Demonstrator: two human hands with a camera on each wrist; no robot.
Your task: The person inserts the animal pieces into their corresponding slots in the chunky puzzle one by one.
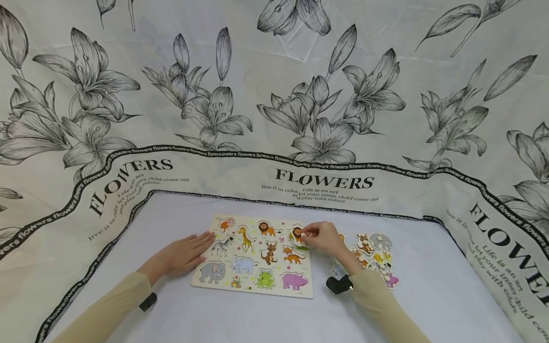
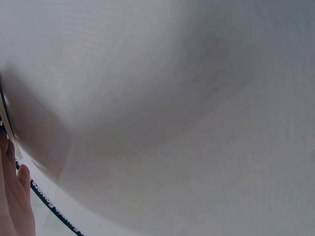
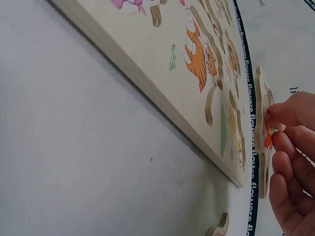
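A wooden animal puzzle board (image 1: 257, 248) lies on the white table, with pictured recesses for a lion, giraffe, zebra, frog and others. My right hand (image 1: 324, 238) pinches a lion puzzle piece (image 1: 296, 233) by its small knob, over the board's top right corner. In the right wrist view, the piece (image 3: 260, 130) shows nearly edge-on, raised above the board. My left hand (image 1: 187, 252) rests flat with fingers extended at the board's left edge. Only part of that hand (image 2: 17, 196) shows at the left wrist view's border.
Several loose animal pieces lie in a cluster right of the board, including an elephant (image 1: 380, 241), a kangaroo (image 1: 363, 243) and a purple piece (image 1: 391, 280). My right forearm partly covers the cluster. A flower-printed cloth (image 1: 240, 181) stands around the table's back and sides.
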